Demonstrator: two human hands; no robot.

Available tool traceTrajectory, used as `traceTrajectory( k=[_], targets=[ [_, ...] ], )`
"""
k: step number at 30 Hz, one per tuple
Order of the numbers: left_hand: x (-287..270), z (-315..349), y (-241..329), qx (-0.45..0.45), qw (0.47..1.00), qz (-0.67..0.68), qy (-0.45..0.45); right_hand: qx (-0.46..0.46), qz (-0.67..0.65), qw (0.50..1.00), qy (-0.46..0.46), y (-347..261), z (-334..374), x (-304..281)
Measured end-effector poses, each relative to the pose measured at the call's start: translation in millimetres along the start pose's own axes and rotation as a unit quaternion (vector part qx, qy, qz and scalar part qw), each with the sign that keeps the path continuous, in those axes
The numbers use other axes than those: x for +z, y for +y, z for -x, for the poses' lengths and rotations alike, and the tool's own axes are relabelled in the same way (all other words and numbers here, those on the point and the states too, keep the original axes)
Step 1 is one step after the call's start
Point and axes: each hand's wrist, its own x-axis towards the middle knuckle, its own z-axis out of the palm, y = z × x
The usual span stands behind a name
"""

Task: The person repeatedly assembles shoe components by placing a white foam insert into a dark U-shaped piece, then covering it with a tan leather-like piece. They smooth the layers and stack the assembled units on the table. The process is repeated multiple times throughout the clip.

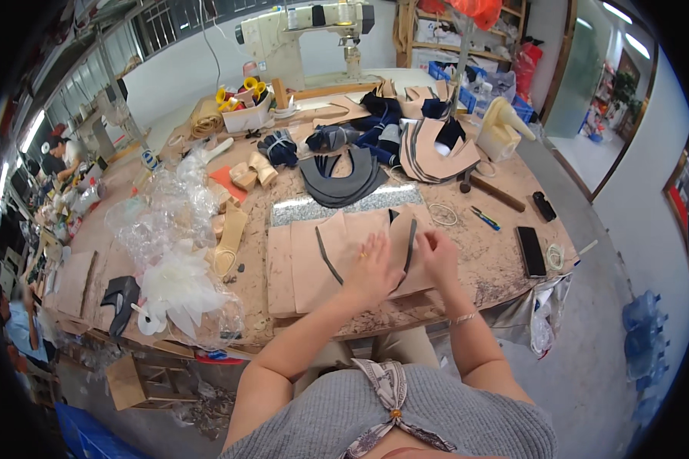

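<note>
Tan shoe-upper pieces [305,264] lie spread on a board in front of me, some with dark edges. My left hand [372,269] rests flat on them, fingers stretched out toward the far side. Just right of it is a piece with a dark curved edge [410,252]. My right hand [439,260] is beside that edge, its fingers bent and pinched together; whatever is between them is too small or hidden to tell. Behind the pieces runs a speckled stone slab [344,205], with a stack of dark grey U-shaped pieces [343,183] at its far edge.
To the right lie a hammer [497,193], a cutter knife [485,218] and a black phone [530,252]. Clear plastic bags [168,210] and a dark shoe last [120,302] are on the left. A sewing machine [306,46] stands at the back.
</note>
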Motion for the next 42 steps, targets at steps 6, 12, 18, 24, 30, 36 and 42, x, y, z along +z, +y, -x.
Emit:
traceTrajectory(
  k=[6,12,18,24,30,36,42],
  targets=[
    [4,11,36,0.020,0.990,-0.119,-0.071,0.056,-0.018,0.977,-0.207,36,-85,13],
    [2,12,36,0.033,0.991,-0.116,-0.053,0.072,0.046,0.955,-0.283,50,-116,21],
    [4,12,33,0.041,0.992,-0.114,-0.038,0.082,0.037,0.962,-0.258,55,-109,22],
    [7,12,34,0.044,0.994,-0.094,-0.029,0.100,0.061,0.963,-0.243,58,-105,21],
    [4,11,35,0.047,0.993,-0.108,-0.029,0.028,0.117,0.970,-0.211,49,-98,24],
    [5,10,34,0.049,0.993,-0.099,-0.044,-0.065,0.186,0.973,-0.125,59,-89,30],
    [8,11,32,0.035,0.994,-0.085,-0.056,-0.196,0.153,0.967,-0.048,13,-31,3]
  ],
)
